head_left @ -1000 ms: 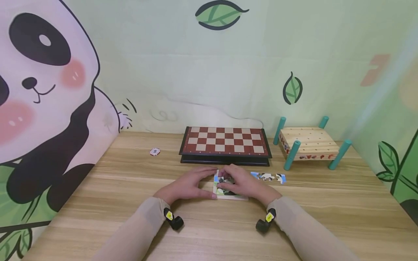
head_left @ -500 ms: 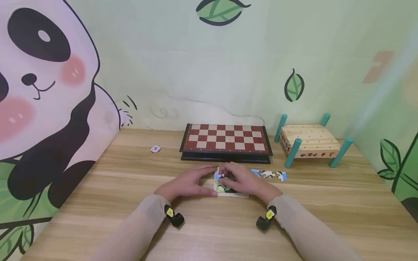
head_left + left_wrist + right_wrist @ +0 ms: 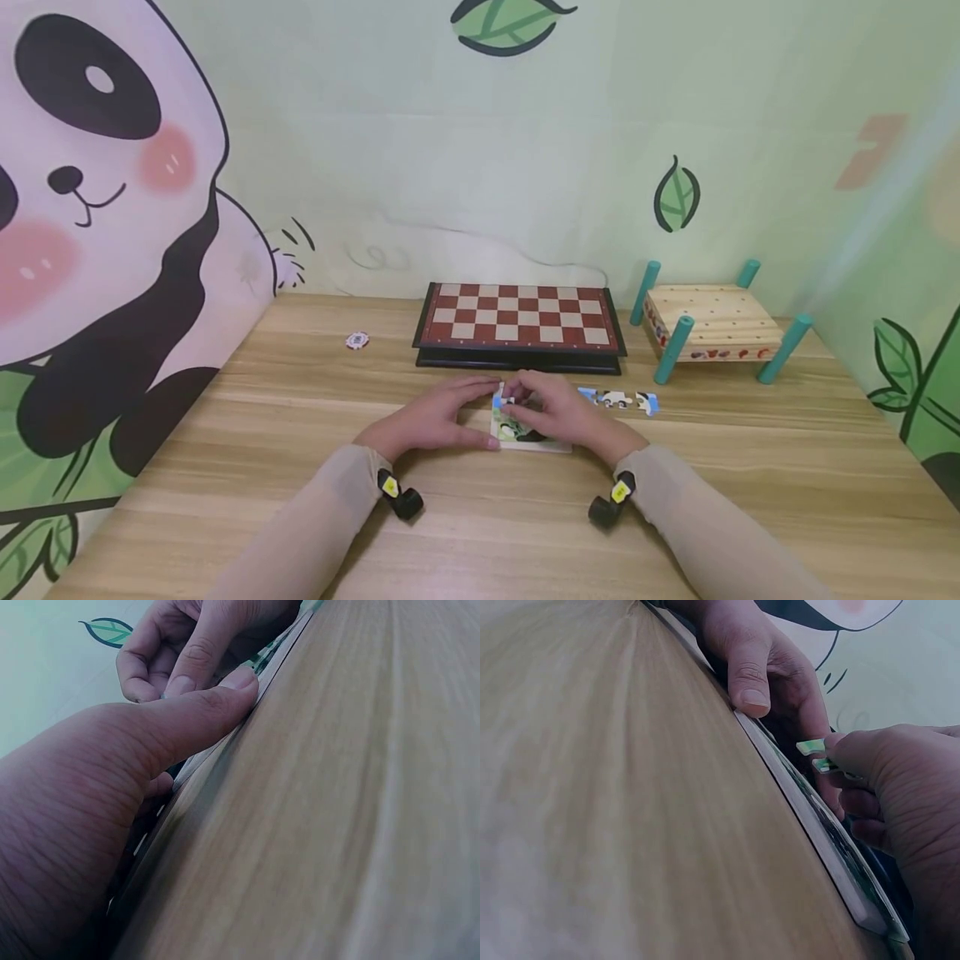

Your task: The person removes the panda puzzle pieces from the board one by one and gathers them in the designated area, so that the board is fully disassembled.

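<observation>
"What's around that puzzle tray (image 3: 534,447)?"

"The wooden table (image 3: 450,533) runs out on all sides of it, and the chessboard (image 3: 517,317) sits just behind it."

"Who's got hold of what?"

"The left hand (image 3: 431,421) spans the tray's left side, thumb straight at the near corner, fingers stretched toward the far one. Steadying, I'd judge. The right hand (image 3: 557,407) reaches over the tray from its right, thumb and fingertips drawn together in a pinch."

"And the smaller bits?"

"Loose pieces (image 3: 616,398) lie in a row right of the tray, toward its far edge. Smallest is the green piece (image 3: 808,748) in the right hand's pinch."

"Where's that, exactly?"

"Over the tray's left half, seemingly just off its surface, poking past the right thumb toward the left hand. The right hand has it; the left forefinger is near. Which way its long side runs, I can't tell."
</observation>
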